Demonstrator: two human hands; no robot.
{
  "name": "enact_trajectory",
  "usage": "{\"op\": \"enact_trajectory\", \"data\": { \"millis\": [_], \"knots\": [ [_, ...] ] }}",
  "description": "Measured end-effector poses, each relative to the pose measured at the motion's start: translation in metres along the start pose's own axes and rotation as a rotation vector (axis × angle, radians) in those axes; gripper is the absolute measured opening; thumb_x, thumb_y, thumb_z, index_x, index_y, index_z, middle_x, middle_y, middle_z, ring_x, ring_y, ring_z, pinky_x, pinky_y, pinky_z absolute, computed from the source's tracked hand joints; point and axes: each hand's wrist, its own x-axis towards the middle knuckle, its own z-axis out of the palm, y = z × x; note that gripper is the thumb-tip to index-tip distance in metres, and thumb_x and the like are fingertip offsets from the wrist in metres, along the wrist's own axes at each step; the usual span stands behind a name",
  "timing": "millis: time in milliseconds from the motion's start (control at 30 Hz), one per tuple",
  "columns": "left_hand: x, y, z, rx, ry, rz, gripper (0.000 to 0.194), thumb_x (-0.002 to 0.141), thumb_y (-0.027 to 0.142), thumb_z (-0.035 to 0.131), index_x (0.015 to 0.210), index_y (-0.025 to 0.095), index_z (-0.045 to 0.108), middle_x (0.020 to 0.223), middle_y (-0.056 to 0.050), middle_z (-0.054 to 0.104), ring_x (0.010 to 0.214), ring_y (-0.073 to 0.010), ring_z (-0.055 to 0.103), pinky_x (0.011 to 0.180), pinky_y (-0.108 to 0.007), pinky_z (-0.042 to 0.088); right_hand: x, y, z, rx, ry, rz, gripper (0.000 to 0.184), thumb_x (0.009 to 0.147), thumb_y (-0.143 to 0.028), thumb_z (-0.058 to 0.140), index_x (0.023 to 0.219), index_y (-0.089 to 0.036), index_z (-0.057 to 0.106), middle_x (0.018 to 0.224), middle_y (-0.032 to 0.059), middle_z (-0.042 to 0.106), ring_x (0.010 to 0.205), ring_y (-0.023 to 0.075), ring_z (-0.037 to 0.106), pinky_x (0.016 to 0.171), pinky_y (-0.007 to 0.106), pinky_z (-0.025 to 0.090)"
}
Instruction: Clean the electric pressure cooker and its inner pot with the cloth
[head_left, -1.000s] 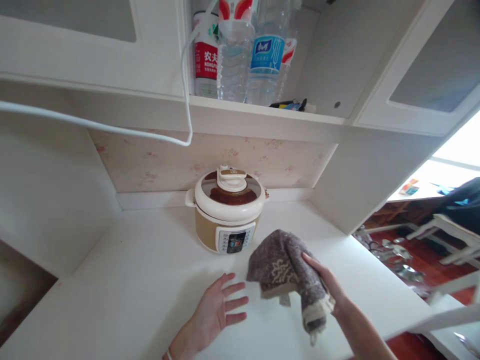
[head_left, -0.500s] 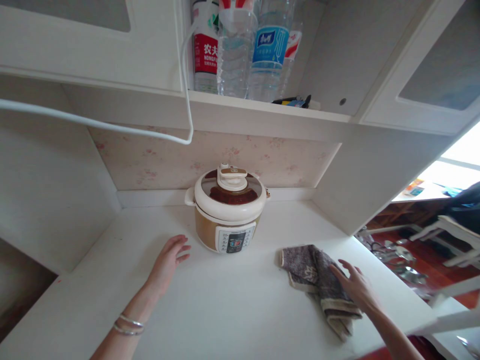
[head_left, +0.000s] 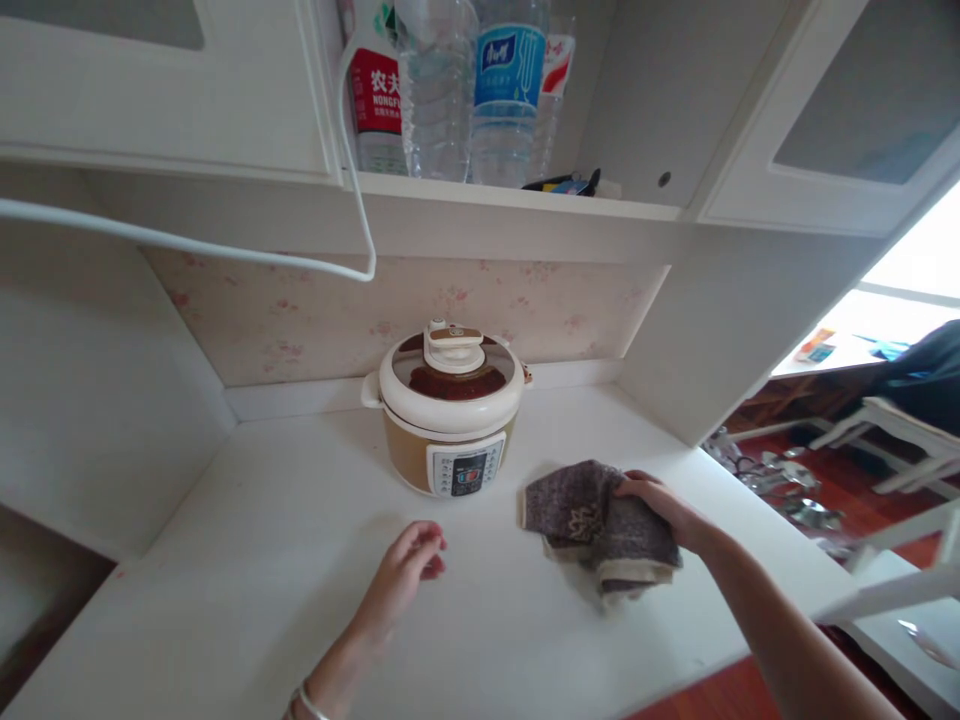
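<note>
A tan and white electric cooker point(head_left: 448, 408) with a brown lid stands at the back of the white counter point(head_left: 262, 540). To its right a grey patterned towel point(head_left: 592, 520) lies bunched on the counter. My right hand point(head_left: 660, 505) grips the towel's right side, fingers curled over the fabric. My left hand point(head_left: 405, 575) hovers just above the counter in front of the cooker, fingers loosely curled and holding nothing. It sits left of the towel and does not touch it.
Plastic water bottles point(head_left: 469, 85) stand on the shelf above, between white cabinet doors. A white cable point(head_left: 225, 250) hangs across under the cabinets. To the right the counter ends; white chair frames point(head_left: 892, 440) and a red floor lie beyond.
The towel went from held in the air to lying on the counter, and my right hand now grips it and has drawn it left. My left hand pulled back from beside the cooker toward the middle.
</note>
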Motion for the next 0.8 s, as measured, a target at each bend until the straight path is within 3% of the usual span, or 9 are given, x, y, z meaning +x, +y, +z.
{"op": "enact_trajectory", "data": {
  "millis": [100, 233, 300, 433, 533, 633, 733, 800],
  "knots": [
    [-0.006, -0.005, 0.022, -0.029, -0.129, -0.057, 0.024, 0.079, 0.037, 0.057, 0.093, 0.016, 0.056, 0.088, -0.003, 0.061, 0.069, -0.0118, 0.057, 0.069, -0.027, 0.046, -0.015, -0.021, 0.002, 0.391, -0.072, -0.018, 0.03, 0.073, -0.037, 0.061, 0.1, -0.025, 0.057, 0.087, 0.0026, 0.071, 0.08, 0.0233, 0.068, 0.072, 0.035, 0.055],
    [-0.005, -0.011, 0.04, -0.03, -0.221, -0.095, 0.022, 0.081, 0.033, 0.054, 0.095, 0.016, 0.055, 0.089, -0.004, 0.06, 0.07, -0.0115, 0.057, 0.069, -0.026, 0.045, -0.032, -0.016, -0.006, 0.577, -0.118, 0.094, 0.035, 0.076, -0.038, 0.06, 0.105, -0.017, 0.058, 0.089, 0.0087, 0.072, 0.086, 0.0266, 0.068, 0.08, 0.038, 0.054],
    [-0.003, -0.013, 0.045, -0.025, -0.262, -0.115, 0.022, 0.082, 0.033, 0.053, 0.096, 0.016, 0.054, 0.09, -0.004, 0.06, 0.071, -0.0114, 0.057, 0.07, -0.027, 0.045, -0.04, -0.001, -0.009, 0.536, -0.183, 0.163, 0.045, 0.078, -0.04, 0.06, 0.116, -0.017, 0.055, 0.093, 0.0093, 0.072, 0.088, 0.0272, 0.068, 0.083, 0.039, 0.054],
    [-0.001, -0.017, 0.053, -0.017, -0.346, -0.156, 0.025, 0.083, 0.036, 0.053, 0.098, 0.017, 0.054, 0.096, -0.005, 0.058, 0.075, -0.0127, 0.058, 0.07, -0.027, 0.046, -0.052, 0.032, -0.013, 0.355, -0.209, 0.279, 0.067, 0.076, -0.042, 0.067, 0.135, -0.029, 0.039, 0.109, 0.005, 0.069, 0.095, 0.0253, 0.067, 0.083, 0.038, 0.053],
    [-0.001, -0.023, 0.062, 0.007, -0.411, -0.214, 0.029, 0.083, 0.038, 0.053, 0.102, 0.016, 0.055, 0.103, -0.008, 0.057, 0.082, -0.0158, 0.06, 0.072, -0.03, 0.048, -0.052, 0.044, -0.014, 0.218, -0.188, 0.247, 0.056, 0.076, -0.048, 0.067, 0.125, -0.027, 0.052, 0.119, 0.0059, 0.065, 0.106, 0.0228, 0.062, 0.084, 0.032, 0.051],
    [0.002, -0.03, 0.075, 0.013, -0.472, -0.296, 0.036, 0.082, 0.041, 0.056, 0.108, 0.016, 0.055, 0.112, -0.011, 0.055, 0.094, -0.02, 0.06, 0.078, -0.033, 0.048, -0.044, 0.045, -0.011, 0.156, -0.142, 0.154, 0.044, 0.076, -0.054, 0.064, 0.109, -0.024, 0.062, 0.116, 0.0055, 0.065, 0.099, 0.0208, 0.063, 0.077, 0.029, 0.051],
    [0.007, -0.034, 0.093, -0.023, -0.448, -0.328, 0.042, 0.08, 0.041, 0.059, 0.113, 0.015, 0.054, 0.115, -0.011, 0.056, 0.102, -0.0204, 0.058, 0.085, -0.033, 0.046, -0.034, 0.041, -0.002, 0.138, -0.075, 0.173, 0.047, 0.075, -0.06, 0.061, 0.106, -0.024, 0.06, 0.107, 0.0051, 0.067, 0.087, 0.0193, 0.065, 0.067, 0.028, 0.051],
    [0.011, -0.035, 0.105, -0.065, -0.434, -0.296, 0.041, 0.079, 0.04, 0.061, 0.111, 0.015, 0.055, 0.112, -0.01, 0.058, 0.101, -0.0193, 0.058, 0.086, -0.032, 0.045, -0.028, 0.038, 0.007, 0.133, -0.064, 0.209, 0.056, 0.074, -0.062, 0.061, 0.115, -0.024, 0.055, 0.106, 0.0063, 0.067, 0.086, 0.0198, 0.066, 0.067, 0.028, 0.052]
  ]
}}
